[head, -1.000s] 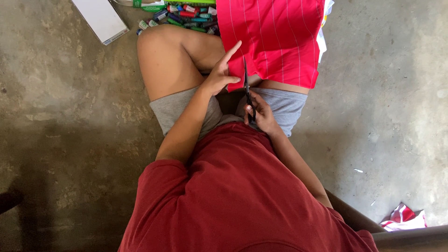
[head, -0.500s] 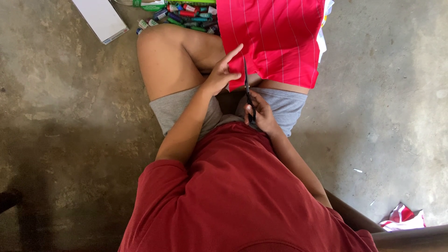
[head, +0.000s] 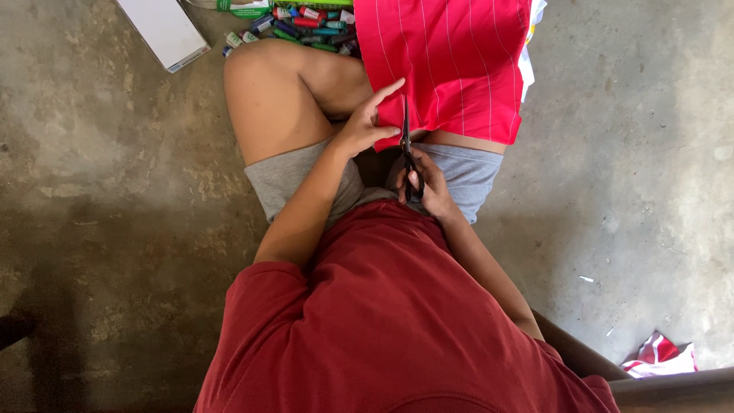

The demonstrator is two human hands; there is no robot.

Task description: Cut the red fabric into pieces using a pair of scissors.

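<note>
A: Red striped cloth (head: 451,69) was spread over the knees, edge pinched by left hand (head: 365,126).
B: Black scissors (head: 409,157) were gripped in right hand (head: 430,187); cut barely begun at hem, most left uncut.

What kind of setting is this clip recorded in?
Probably a home or informal workspace floor: bare concrete floor, the person sitting on it cutting red striped fabric with scissors, markers scattered nearby.
</note>
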